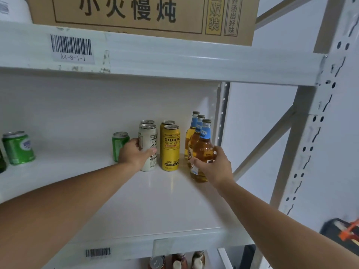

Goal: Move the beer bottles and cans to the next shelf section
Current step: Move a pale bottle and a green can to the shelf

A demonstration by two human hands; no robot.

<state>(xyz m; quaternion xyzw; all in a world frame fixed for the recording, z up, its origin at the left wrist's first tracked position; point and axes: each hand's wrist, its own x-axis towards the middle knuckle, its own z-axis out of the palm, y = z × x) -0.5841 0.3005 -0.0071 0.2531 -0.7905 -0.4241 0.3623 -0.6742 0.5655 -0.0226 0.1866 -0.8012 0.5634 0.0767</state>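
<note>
At centre frame the front white can (148,147) is gripped by the left hand (134,153) and the front amber bottle (202,154) by the right hand (215,167); tightly packed neighbours, notably the yellow can (171,148), are judged liable to be toppled on lifting.

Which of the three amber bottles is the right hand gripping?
The front bottle, nearest the camera: the right hand wraps its body. The two bottles behind it stand untouched.
</note>
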